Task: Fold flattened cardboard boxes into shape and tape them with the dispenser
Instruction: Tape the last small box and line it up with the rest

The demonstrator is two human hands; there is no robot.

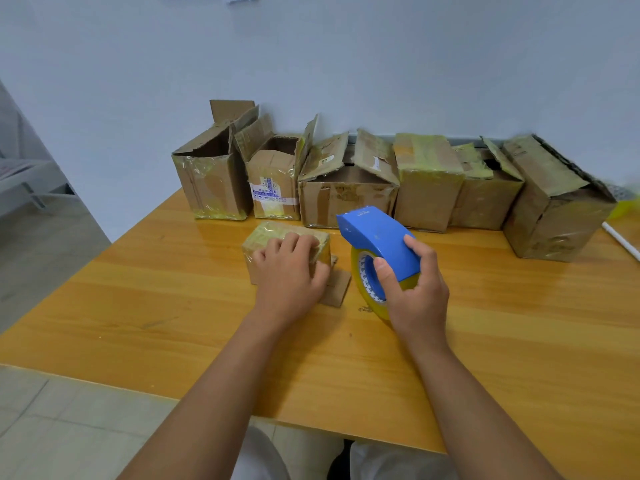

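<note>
Two hands: left [289, 271] flat on small box [277, 237]; right [414, 289] gripping blue dispenser [377, 242]

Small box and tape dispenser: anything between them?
Head view: only the small box's open cardboard flap lying on the table, short of the tape dispenser.

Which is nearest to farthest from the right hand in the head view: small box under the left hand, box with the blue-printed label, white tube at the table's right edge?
From the right hand:
1. small box, just to its left, under the left hand.
2. box with the blue-printed label, back row, left.
3. white tube, far right edge.
</note>
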